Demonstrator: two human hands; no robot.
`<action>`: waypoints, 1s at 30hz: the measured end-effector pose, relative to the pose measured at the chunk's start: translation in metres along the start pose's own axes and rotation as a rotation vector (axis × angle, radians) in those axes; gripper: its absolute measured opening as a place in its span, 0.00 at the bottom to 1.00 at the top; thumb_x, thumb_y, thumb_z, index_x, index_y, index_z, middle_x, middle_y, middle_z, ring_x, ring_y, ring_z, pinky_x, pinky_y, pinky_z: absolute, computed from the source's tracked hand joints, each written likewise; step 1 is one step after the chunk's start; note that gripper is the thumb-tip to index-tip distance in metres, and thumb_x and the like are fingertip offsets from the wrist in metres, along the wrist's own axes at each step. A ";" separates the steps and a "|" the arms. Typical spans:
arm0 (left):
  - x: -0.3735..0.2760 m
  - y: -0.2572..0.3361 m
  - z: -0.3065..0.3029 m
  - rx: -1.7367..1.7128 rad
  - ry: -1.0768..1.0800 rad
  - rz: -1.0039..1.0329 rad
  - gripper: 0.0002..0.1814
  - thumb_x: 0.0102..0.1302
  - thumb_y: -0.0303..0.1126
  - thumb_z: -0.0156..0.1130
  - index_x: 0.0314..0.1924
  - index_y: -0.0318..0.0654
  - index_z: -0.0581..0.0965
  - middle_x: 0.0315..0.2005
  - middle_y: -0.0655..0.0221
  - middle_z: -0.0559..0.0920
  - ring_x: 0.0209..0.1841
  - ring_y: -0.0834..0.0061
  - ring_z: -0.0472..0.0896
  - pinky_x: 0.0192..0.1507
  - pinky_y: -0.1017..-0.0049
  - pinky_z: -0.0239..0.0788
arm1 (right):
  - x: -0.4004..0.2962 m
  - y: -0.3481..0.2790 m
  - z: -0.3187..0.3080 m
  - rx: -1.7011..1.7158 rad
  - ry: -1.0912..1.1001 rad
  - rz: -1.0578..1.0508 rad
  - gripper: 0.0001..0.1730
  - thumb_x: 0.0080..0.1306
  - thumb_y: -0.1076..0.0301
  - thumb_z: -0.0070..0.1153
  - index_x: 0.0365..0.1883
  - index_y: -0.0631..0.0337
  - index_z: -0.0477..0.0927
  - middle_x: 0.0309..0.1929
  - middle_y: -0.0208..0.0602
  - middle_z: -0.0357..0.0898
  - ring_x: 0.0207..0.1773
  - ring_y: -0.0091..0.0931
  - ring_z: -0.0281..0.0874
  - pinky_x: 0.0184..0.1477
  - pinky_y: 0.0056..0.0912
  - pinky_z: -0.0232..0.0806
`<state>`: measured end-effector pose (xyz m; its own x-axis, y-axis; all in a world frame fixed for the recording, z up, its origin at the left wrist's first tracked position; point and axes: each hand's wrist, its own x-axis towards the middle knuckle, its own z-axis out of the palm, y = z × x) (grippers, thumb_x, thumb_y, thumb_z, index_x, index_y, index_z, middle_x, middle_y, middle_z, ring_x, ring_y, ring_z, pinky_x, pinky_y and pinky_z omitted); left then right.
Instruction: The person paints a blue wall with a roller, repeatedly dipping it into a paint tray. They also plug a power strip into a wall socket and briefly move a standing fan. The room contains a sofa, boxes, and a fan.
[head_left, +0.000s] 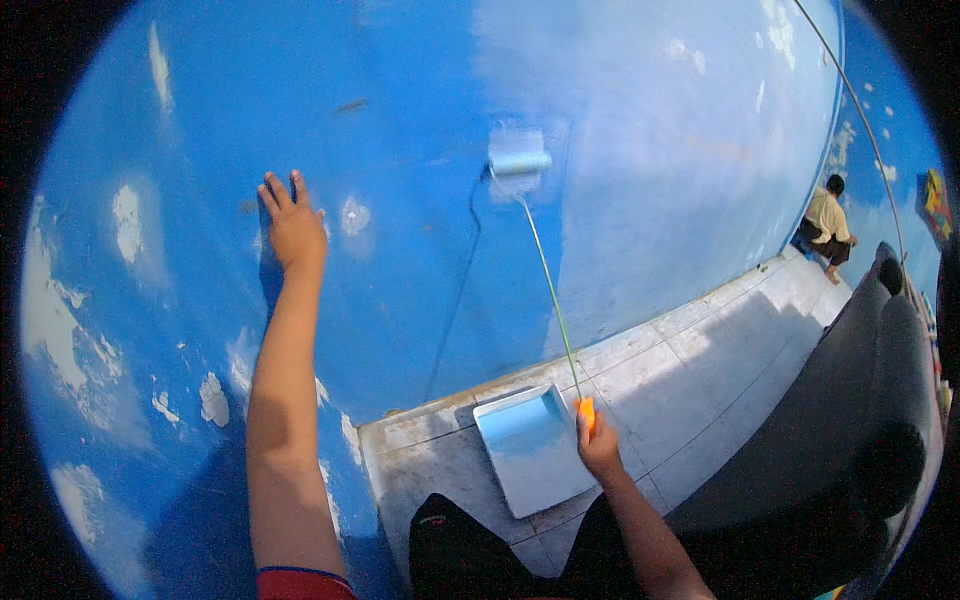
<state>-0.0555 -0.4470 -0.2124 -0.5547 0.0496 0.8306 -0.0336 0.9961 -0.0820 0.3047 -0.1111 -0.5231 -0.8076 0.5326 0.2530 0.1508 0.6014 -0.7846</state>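
Observation:
My right hand (598, 444) grips the orange handle (586, 415) of a paint roller. Its long thin rod (553, 292) reaches up to the roller head (519, 163), which rests on the wall over a small patch of pale wet paint. Bright blue covers the wall (405, 247) on the left, and a lighter blue coat (660, 187) spreads over the right part. With fingers apart, my left hand (295, 232) lies against the blue wall and holds nothing. A white paint tray (536, 469) with light blue paint at its far end stands on the floor before me.
White tiles (675, 382) floor the space along the wall. A large dark-grey covered object (810, 397) takes up the right side. Farther off, a person (827, 221) squats at the wall's far corner. A thin cord or pole (862, 112) crosses the upper right.

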 end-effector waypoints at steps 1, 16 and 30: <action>0.001 0.009 -0.001 -0.013 -0.024 -0.009 0.43 0.61 0.40 0.70 0.74 0.45 0.61 0.73 0.47 0.53 0.74 0.44 0.54 0.69 0.62 0.64 | -0.011 0.017 -0.002 0.010 0.000 -0.026 0.19 0.77 0.55 0.47 0.41 0.65 0.73 0.29 0.58 0.79 0.34 0.51 0.82 0.34 0.50 0.70; 0.004 -0.005 0.000 0.058 0.011 0.026 0.44 0.61 0.44 0.71 0.74 0.48 0.61 0.73 0.49 0.55 0.74 0.46 0.56 0.68 0.62 0.64 | -0.003 -0.005 -0.029 -0.063 0.075 -0.076 0.16 0.73 0.56 0.53 0.41 0.62 0.73 0.24 0.57 0.79 0.29 0.54 0.79 0.28 0.57 0.68; 0.003 -0.002 -0.002 0.049 -0.021 0.020 0.45 0.60 0.45 0.71 0.74 0.44 0.60 0.74 0.46 0.53 0.74 0.46 0.55 0.73 0.63 0.56 | -0.045 0.027 -0.016 -0.122 -0.066 0.101 0.22 0.74 0.49 0.50 0.39 0.63 0.72 0.27 0.60 0.78 0.31 0.56 0.79 0.30 0.59 0.68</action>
<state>-0.0559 -0.4485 -0.2086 -0.5734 0.0672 0.8165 -0.0631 0.9901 -0.1257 0.3543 -0.1091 -0.5463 -0.8200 0.5561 0.1353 0.2979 0.6165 -0.7288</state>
